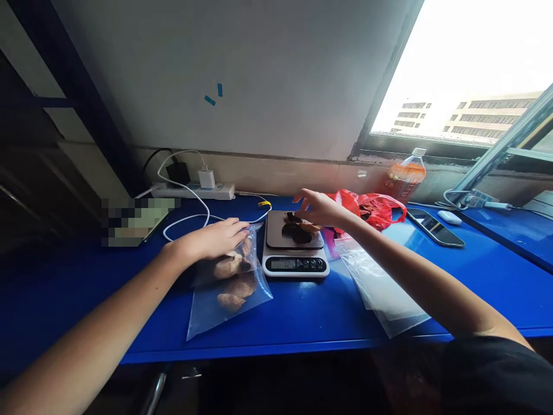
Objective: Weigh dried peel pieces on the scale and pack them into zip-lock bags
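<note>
My left hand [218,238] lies on the upper part of a clear plastic bag [203,305], fingers stretched out. Inside the bag are several light brown, lumpy pieces [231,301], whose kind I cannot make out. Beside it stands a white digital kitchen scale [270,274] with lit display. On its plate sit dark, shrivelled pieces [301,233] with some tan ones, perhaps dried food. Just over the back of the plate hovers my right hand [318,208], fingers bent but apart, with nothing visible between them.
Flat clear bags [384,288] lie right of the scale, under my right forearm. Behind are a red plastic bag [371,210] and an orange drink bottle [408,176]. A phone [435,227], a white case [449,217], a power strip [222,191] and a white cable [186,216] surround the blue table [302,323].
</note>
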`<state>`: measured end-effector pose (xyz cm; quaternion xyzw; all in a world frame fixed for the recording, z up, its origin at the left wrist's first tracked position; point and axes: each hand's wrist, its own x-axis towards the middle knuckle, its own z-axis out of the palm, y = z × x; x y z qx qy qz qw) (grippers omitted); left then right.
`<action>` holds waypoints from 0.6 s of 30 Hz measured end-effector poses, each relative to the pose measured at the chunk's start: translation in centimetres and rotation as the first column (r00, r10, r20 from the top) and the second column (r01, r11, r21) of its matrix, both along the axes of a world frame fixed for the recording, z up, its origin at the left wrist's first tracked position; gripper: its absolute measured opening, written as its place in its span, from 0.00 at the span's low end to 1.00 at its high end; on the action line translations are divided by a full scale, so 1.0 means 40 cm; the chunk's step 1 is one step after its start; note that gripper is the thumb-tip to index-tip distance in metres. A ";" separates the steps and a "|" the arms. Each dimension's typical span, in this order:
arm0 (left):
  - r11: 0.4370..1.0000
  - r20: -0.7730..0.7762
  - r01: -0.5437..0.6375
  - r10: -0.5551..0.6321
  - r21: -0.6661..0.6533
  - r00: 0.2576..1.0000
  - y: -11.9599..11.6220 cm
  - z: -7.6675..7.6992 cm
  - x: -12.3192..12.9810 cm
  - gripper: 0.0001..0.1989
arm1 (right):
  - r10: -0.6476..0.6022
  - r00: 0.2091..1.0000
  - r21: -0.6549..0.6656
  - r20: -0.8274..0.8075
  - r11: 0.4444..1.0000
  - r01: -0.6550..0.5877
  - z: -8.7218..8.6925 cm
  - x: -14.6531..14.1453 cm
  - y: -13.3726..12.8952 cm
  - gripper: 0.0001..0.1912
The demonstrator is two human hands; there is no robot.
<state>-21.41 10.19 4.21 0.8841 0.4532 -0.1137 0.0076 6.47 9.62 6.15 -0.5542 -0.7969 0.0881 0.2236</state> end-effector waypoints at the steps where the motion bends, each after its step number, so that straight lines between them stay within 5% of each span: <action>1: 1.000 -0.003 -0.006 0.006 0.001 1.000 0.000 -0.001 -0.001 0.24 | 0.006 1.000 0.002 0.023 1.000 -0.006 0.005 -0.003 0.006 0.17; 12: 1.000 0.005 0.029 -0.029 0.012 1.000 -0.005 0.001 0.000 0.25 | 0.074 0.992 0.043 0.097 0.996 -0.079 -0.010 -0.006 0.024 0.17; 18: 0.995 -0.045 0.100 -0.099 0.023 0.994 -0.007 0.001 -0.003 0.25 | 0.119 0.983 -0.013 -0.138 0.992 -0.122 0.019 -0.014 0.011 0.13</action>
